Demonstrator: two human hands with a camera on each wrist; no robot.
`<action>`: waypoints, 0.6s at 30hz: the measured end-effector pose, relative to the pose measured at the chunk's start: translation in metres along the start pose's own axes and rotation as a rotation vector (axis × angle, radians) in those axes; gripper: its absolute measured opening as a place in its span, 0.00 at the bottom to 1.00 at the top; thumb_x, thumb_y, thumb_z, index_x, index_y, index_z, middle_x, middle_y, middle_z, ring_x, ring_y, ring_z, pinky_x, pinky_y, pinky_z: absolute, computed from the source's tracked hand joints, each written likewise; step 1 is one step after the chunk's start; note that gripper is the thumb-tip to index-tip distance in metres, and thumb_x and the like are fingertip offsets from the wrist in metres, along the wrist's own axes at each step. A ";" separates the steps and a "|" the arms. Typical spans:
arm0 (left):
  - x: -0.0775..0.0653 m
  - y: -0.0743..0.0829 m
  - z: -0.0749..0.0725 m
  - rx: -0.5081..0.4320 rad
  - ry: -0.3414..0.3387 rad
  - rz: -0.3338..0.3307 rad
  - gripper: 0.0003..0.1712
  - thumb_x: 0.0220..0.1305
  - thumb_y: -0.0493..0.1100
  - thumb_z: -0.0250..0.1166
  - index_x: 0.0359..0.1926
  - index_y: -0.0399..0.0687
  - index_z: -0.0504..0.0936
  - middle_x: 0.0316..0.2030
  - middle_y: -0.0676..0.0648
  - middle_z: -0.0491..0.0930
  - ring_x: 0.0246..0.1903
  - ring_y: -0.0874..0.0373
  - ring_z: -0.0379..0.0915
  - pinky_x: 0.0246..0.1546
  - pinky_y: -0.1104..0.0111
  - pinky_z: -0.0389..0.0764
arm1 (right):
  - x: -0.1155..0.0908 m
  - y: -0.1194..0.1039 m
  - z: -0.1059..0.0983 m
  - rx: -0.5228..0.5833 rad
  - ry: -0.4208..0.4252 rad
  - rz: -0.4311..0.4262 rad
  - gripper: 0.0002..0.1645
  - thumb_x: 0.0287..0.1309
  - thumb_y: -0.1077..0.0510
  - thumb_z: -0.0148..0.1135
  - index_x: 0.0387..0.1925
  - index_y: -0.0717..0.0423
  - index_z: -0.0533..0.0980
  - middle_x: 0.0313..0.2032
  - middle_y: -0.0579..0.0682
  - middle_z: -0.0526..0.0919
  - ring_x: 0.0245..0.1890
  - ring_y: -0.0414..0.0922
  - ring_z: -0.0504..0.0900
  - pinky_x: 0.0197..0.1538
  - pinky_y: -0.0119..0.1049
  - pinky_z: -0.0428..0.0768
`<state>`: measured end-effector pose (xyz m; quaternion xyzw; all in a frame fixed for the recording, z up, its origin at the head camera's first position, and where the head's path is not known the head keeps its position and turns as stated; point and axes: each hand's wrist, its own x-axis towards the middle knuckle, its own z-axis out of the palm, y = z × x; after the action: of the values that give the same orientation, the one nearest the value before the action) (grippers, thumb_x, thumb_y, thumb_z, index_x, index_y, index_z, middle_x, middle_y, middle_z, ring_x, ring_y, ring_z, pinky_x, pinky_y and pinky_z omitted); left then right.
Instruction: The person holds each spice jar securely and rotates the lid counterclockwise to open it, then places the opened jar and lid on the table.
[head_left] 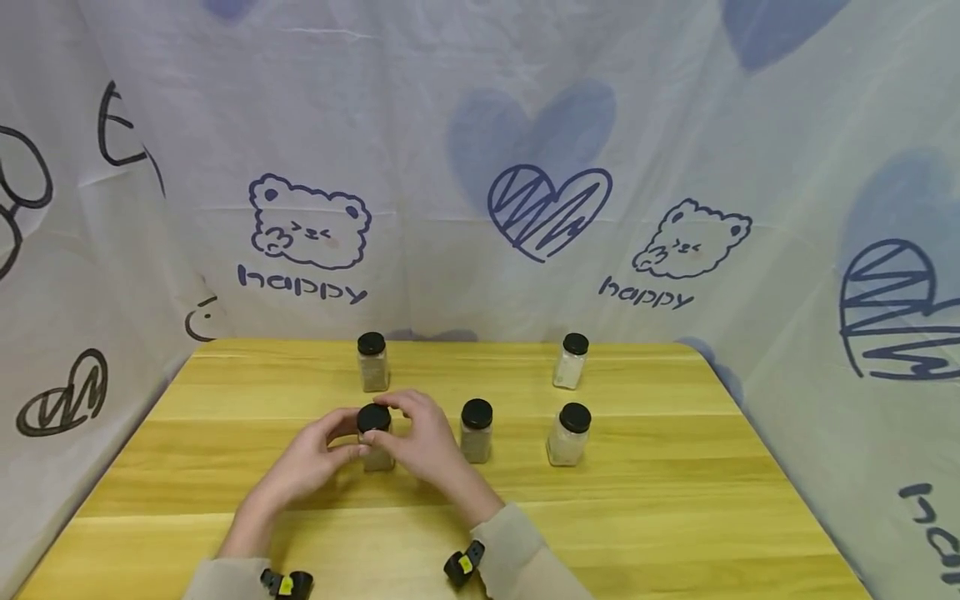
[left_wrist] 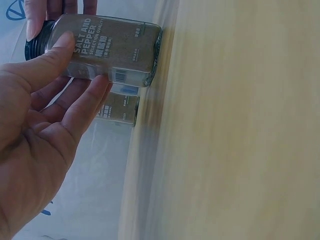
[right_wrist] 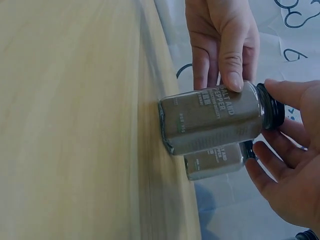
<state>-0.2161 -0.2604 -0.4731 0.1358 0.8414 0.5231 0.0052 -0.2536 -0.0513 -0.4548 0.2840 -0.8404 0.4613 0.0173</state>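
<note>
A square glass jar of brown powder [head_left: 379,459], labelled "SALT AND PEPPER", stands upright on the table with its black screw lid [right_wrist: 272,107] on. My left hand [head_left: 306,460] holds the jar's body, thumb over the label and fingers behind, as the left wrist view shows. From the other side, my right hand [head_left: 429,440] pinches the lid, its thumb on one side and its fingers on the other. Behind it stands a second brown-powder jar [head_left: 373,372], its lid also on; in the right wrist view it is partly hidden by the held jar.
Right of my hands stands another dark-filled jar [head_left: 476,439]. Two jars with pale contents stand farther right, one nearer [head_left: 566,445] and one at the back [head_left: 571,369]. The yellow wood-grain table [head_left: 645,517] ends at a hanging printed cloth [head_left: 427,275].
</note>
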 end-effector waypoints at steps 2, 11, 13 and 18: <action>0.000 0.000 0.001 -0.012 -0.007 -0.001 0.28 0.72 0.39 0.67 0.69 0.38 0.73 0.63 0.36 0.78 0.66 0.37 0.72 0.63 0.54 0.80 | -0.001 0.000 -0.002 -0.018 -0.018 -0.005 0.29 0.66 0.49 0.73 0.66 0.46 0.79 0.62 0.44 0.81 0.64 0.44 0.76 0.67 0.43 0.78; 0.001 0.000 0.001 0.014 0.001 -0.015 0.28 0.72 0.39 0.68 0.70 0.40 0.73 0.62 0.37 0.79 0.65 0.38 0.73 0.61 0.63 0.82 | 0.000 0.001 -0.003 -0.030 -0.068 -0.031 0.29 0.70 0.47 0.68 0.70 0.42 0.76 0.66 0.41 0.79 0.66 0.43 0.74 0.68 0.45 0.77; 0.000 0.000 0.000 0.009 -0.003 -0.006 0.28 0.72 0.38 0.67 0.70 0.39 0.73 0.62 0.36 0.78 0.65 0.38 0.72 0.61 0.62 0.82 | 0.000 0.002 -0.002 -0.024 -0.072 -0.030 0.30 0.70 0.46 0.68 0.70 0.41 0.75 0.67 0.41 0.78 0.66 0.43 0.74 0.68 0.45 0.77; 0.000 0.000 0.000 0.009 0.002 0.011 0.27 0.72 0.37 0.67 0.69 0.38 0.73 0.63 0.36 0.78 0.65 0.37 0.72 0.64 0.56 0.80 | 0.001 0.002 0.000 -0.013 -0.043 -0.041 0.32 0.68 0.47 0.70 0.71 0.42 0.74 0.68 0.43 0.77 0.68 0.44 0.73 0.69 0.46 0.76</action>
<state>-0.2160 -0.2601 -0.4728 0.1399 0.8431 0.5193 0.0011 -0.2552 -0.0508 -0.4565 0.3111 -0.8375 0.4492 0.0105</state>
